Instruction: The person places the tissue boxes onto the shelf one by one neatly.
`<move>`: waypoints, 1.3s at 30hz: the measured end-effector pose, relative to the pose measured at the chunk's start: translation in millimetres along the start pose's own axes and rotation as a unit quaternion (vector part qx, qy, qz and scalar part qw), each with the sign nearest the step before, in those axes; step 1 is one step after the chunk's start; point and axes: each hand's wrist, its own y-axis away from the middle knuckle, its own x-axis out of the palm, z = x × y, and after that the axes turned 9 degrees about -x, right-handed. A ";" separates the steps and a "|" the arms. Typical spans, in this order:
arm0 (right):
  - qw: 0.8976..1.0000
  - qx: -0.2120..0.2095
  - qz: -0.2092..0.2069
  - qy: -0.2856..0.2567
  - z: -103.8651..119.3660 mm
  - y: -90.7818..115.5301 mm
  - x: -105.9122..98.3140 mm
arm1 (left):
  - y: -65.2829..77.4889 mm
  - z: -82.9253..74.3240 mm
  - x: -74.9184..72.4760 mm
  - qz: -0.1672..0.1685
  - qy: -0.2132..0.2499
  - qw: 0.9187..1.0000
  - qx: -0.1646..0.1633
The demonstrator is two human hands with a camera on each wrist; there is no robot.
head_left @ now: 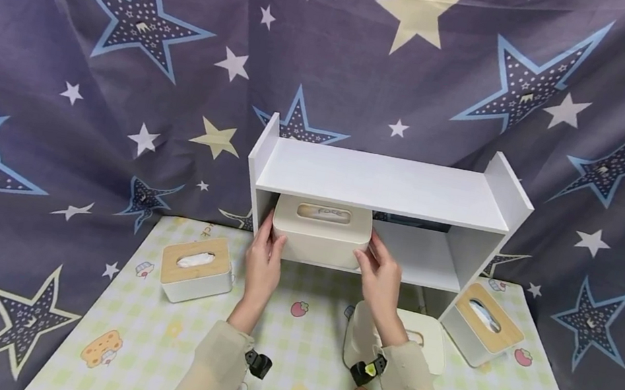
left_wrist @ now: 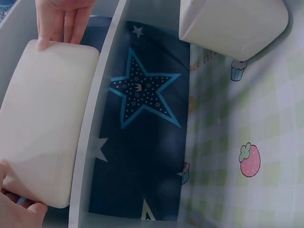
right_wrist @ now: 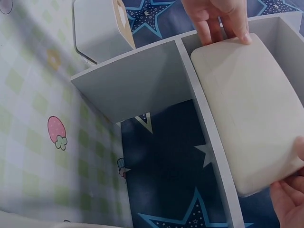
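A cream tissue box (head_left: 319, 244) with an oval slot on top sits at the left part of the middle shelf of a white shelf unit (head_left: 388, 183). Its front part juts toward me past the upper board. My left hand (head_left: 263, 262) holds its left end, thumb on the front face. At the opposite end my right hand (head_left: 382, 277) grips it the same way. Both wrist views show the box's plain side (left_wrist: 47, 118) between the two hands, next to the edge of the shelf board (right_wrist: 209, 128).
On the checked tablecloth (head_left: 139, 358), a wood-lidded tissue box (head_left: 196, 269) stands at left and another wood-lidded box (head_left: 482, 324) at right, close to the unit's side panel. A second cream box (head_left: 427, 339) lies partly behind my right forearm. A star-patterned curtain (head_left: 335, 49) hangs behind.
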 end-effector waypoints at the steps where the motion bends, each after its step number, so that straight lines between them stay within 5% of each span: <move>1: 1.000 0.001 0.000 0.004 -0.3 0.0 0.5 | -0.3 0.4 0.2 -0.002 -0.005 1.000 0.001; 24: 0.999 0.014 0.007 0.038 1.1 -1.7 3.7 | -7.9 3.4 3.8 -0.006 -0.035 0.999 -0.016; 30: 0.999 0.008 0.025 0.020 0.6 2.3 1.9 | -1.5 6.3 6.1 0.007 -0.050 0.999 -0.011; 39: 0.999 0.004 0.031 0.022 -0.9 11.3 -3.0 | 14.7 9.3 5.2 0.021 0.000 1.000 -0.006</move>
